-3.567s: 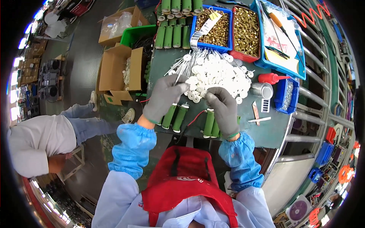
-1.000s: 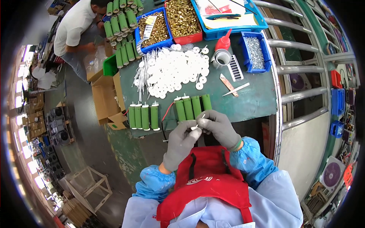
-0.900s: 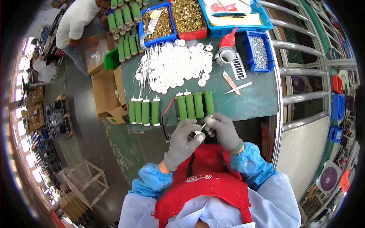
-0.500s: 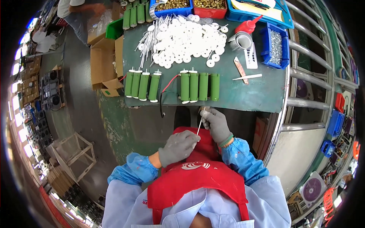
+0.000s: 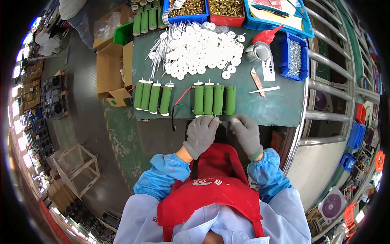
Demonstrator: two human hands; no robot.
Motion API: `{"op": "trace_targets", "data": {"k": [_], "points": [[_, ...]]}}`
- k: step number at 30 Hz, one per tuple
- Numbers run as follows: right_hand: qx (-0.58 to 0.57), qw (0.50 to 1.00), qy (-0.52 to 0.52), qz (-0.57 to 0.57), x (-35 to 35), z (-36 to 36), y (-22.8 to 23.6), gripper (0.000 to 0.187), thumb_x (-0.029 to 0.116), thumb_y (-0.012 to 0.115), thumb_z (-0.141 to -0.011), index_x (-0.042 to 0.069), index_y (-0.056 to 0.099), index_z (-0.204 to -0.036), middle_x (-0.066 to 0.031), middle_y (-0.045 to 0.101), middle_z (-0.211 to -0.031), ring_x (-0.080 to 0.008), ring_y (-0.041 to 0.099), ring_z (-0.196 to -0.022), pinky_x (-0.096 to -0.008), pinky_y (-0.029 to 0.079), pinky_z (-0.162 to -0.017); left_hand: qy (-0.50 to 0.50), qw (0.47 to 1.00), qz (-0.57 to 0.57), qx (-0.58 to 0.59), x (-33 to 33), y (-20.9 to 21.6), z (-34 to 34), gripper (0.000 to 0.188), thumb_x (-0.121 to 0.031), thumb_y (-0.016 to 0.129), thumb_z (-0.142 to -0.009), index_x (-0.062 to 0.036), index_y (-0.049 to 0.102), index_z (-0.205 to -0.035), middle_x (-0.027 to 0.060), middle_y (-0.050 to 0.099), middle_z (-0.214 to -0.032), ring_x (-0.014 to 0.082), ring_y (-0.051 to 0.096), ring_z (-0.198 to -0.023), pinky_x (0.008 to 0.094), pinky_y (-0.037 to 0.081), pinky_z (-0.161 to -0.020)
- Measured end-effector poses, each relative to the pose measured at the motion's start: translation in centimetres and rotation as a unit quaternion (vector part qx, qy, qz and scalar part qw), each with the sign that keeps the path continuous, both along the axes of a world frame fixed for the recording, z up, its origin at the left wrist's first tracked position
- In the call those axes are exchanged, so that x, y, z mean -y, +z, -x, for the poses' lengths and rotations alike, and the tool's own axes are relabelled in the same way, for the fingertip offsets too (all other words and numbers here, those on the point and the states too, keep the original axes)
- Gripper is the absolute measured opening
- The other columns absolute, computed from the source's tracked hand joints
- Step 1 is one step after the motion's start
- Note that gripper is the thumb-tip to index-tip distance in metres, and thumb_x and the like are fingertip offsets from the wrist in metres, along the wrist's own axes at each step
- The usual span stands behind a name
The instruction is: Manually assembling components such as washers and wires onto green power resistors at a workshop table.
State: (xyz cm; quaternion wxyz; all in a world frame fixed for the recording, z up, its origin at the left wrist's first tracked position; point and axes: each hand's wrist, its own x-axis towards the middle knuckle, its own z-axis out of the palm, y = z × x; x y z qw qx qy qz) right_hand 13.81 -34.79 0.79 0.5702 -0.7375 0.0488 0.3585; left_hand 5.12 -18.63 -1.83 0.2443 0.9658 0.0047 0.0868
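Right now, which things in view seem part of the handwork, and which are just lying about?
Probably in the work:
- green cylinders, just beyond the left hand and right hand
- white discs, heaped with thin rods

Seemingly lying about:
- red bottle
- cardboard box, beside the table

gloves [image 5: 201,135]: grey | cylinders [image 5: 208,100]: green | discs [image 5: 199,49]: white | apron [image 5: 203,207]: red, white emblem [image 5: 207,181] | oversleeves [image 5: 164,175]: blue

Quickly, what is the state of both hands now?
Left hand: fingers bent near the green tubes; whether it holds anything cannot be told.
Right hand: fingers curled; any hold cannot be told.
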Motion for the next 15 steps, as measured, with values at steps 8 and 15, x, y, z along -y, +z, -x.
{"op": "trace_targets", "data": {"k": [8, 15], "points": [[0.350, 0.927, 0.087, 0.100, -3.4, -8.9, 2.4, 0.016, 0.013, 0.063, -0.088, 0.002, 0.066, -0.098, -0.0166, 0.065, -0.080, -0.0322, 0.064, -0.073, -0.0390, 0.050, -0.068, 0.039, 0.999, -0.029, 0.016, 0.3, -1.2, -0.8, 0.016, -0.012, 0.069, -0.078, -0.0114, 0.056, -0.088, 0.0065, 0.054, -0.081, 0.0278, 0.059, -0.073, 0.0413, 0.050, -0.060], [0.493, 0.846, 0.099, 0.175, -9.9, -14.8, -0.1, 0.024, 0.009, 0.059, -0.089, 0.007, 0.062, -0.112, -0.0183, 0.064, -0.097, -0.0387, 0.064, -0.083, -0.0446, 0.051, -0.071, 0.036, 0.999, -0.035, 0.001, -0.5, -0.2, -1.6, 0.015, -0.015, 0.070, -0.078, -0.0114, 0.056, -0.082, 0.0074, 0.054, -0.078, 0.0285, 0.058, -0.070, 0.0412, 0.049, -0.057]]}}
